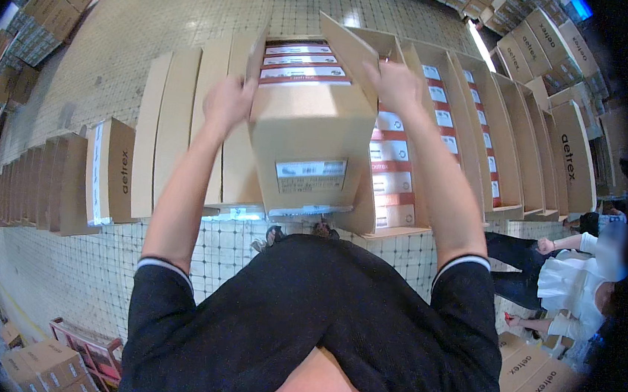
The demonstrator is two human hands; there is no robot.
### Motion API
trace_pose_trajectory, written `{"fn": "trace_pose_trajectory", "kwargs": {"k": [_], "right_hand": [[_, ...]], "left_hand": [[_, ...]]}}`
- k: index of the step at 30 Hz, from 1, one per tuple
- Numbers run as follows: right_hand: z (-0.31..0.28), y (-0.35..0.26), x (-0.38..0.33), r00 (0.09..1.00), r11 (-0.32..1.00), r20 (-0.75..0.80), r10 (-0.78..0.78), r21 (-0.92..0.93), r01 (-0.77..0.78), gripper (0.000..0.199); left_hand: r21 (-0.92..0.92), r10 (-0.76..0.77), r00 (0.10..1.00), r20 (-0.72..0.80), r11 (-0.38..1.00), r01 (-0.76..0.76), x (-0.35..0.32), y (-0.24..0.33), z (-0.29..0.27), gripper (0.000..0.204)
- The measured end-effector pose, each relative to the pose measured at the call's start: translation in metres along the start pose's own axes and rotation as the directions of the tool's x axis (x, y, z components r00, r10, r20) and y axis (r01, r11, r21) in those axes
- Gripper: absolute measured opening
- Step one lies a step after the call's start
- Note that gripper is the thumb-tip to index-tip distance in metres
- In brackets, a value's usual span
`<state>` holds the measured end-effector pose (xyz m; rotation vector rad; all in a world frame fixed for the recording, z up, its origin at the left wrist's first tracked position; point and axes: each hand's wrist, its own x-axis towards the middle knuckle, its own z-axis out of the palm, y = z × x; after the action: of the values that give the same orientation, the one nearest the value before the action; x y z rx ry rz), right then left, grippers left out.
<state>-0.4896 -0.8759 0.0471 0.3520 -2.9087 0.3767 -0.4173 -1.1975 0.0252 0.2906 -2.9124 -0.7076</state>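
Open brown carton (311,140) directly before the person, in the row, flaps raised at both sides, flat boxes visible inside its top. Left hand (229,101) at the upper left edge, by the left flap (256,51); finger closure blurred, cannot tell whether it grips. Right hand (398,89) against the outer end of the right flap (348,48); hidden fingers, cannot tell whether clamped. Obstructions: neighbours crowd the carton on both sides. Left: closed cartons (174,135), partly covered by the left forearm, then a taped carton (113,175) standing nearer the person. Right: open carton of red-and-white boxes (393,174), partly behind the right forearm, then further open cartons (511,150). Co-worker in a white top (564,281) at right, near the row's end. Stacked cartons (540,48) upper right; more cartons (537,376) lower right; red rack (88,348) lower left, on tiled floor (216,251).
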Motion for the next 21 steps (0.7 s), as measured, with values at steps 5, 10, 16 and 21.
{"fn": "trace_pose_trajectory", "kwargs": {"k": [5, 10, 16, 21], "right_hand": [[0.068, 0.000, -0.217, 0.943, 0.976, 0.265, 0.201, 0.029, -0.216, 0.056], [0.092, -0.024, -0.342, 0.572, 0.863, 0.762, 0.305, 0.033, -0.504, 0.060], [0.154, -0.049, -0.280, 0.785, 0.856, 0.620, 0.012, 0.399, -0.329, 0.044], [0.227, -0.054, -0.265, 0.764, 0.963, 0.642, -0.072, 0.243, -0.113, 0.048]], "left_hand": [[0.016, -0.106, 0.914, 0.392, 0.994, 0.109, -0.193, -0.042, 0.086, 0.039], [-0.153, -0.066, 0.711, 0.700, 0.959, 0.240, -0.288, -0.086, 0.129, 0.035], [-0.160, -0.007, 0.934, 0.358, 0.985, 0.069, -0.252, -0.044, 0.140, 0.070], [-0.046, -0.089, 0.786, 0.612, 0.988, 0.148, -0.231, -0.030, 0.147, 0.081]]}}
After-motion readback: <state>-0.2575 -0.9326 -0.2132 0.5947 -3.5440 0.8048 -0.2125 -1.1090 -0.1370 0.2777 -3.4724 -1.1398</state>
